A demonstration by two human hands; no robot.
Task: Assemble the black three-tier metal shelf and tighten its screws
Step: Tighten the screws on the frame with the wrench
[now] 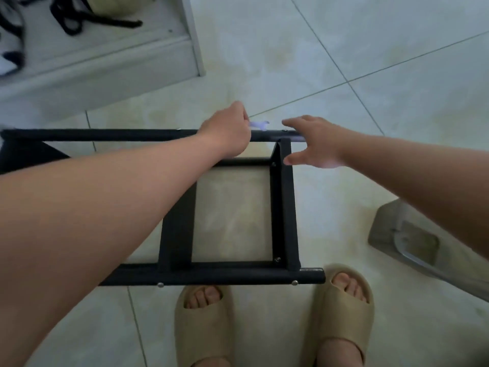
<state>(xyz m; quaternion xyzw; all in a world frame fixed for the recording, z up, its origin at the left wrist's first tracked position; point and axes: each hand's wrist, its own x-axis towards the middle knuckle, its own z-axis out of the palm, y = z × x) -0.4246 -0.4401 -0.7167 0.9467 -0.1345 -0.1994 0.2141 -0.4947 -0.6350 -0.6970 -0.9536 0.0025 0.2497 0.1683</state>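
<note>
Tightening screws is the step I'm on, I reckon; my left hand (227, 131) is curled round a little silver spanner (260, 125), which pokes out past my knuckles toward my other hand; it's blurry, so I can't tell if its open end is seated on anything. My right hand (315, 141) is empty, fingers spread and thumb dropped low, hovering just right of the spanner over the far rail (119, 135); can't say if the fingertips touch it.

Between the two hands, on top of that rail, sits a small screw head (285, 130); my guess is that's the one I'm going for. The black shelf (176, 234) lies on its side on the floor tiles (344, 49) under both hands; a cross piece (287, 207) runs from just below my right thumb back to the near rail (225, 276), right by my tan slippers (203, 321).

Next move, I think: right hand grips the far rail to steady it, left seats the spanner square on the screw before turning; tiny tool, so it could slip off easily.

Beyond my left hand there's a white cabinet (105, 75).
</note>
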